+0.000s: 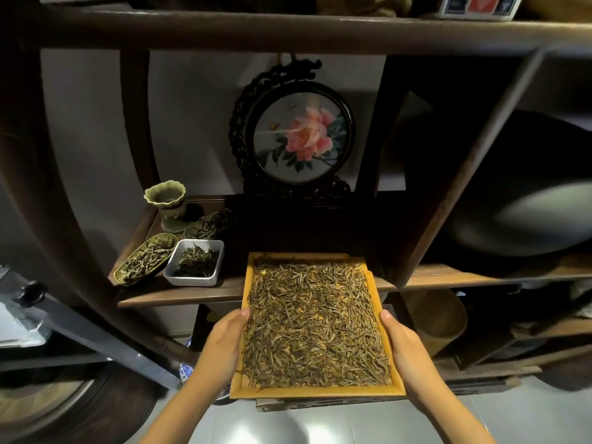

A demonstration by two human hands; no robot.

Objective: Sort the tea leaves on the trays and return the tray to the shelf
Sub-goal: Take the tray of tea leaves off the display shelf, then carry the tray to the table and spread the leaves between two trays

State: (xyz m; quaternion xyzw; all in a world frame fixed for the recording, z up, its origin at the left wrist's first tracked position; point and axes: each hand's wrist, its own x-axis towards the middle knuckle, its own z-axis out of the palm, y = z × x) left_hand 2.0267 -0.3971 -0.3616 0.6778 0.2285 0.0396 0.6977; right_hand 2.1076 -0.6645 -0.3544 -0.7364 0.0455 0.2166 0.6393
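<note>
Both hands [315,347] hold tray [317,392] at shelf [448,277].

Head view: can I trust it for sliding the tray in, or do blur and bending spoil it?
Head view: tray and tea leaves are sharp and well lit between left hand and right hand; the shelf beams bow from wide-angle distortion; the right compartment is dark and smeared; floor glare below.

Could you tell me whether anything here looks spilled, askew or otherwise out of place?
Nothing stands out. The wooden tray is held by the left hand and right hand, its far end over the shelf; the tea leaves stay inside its rim. The small dishes sit upright.
</note>
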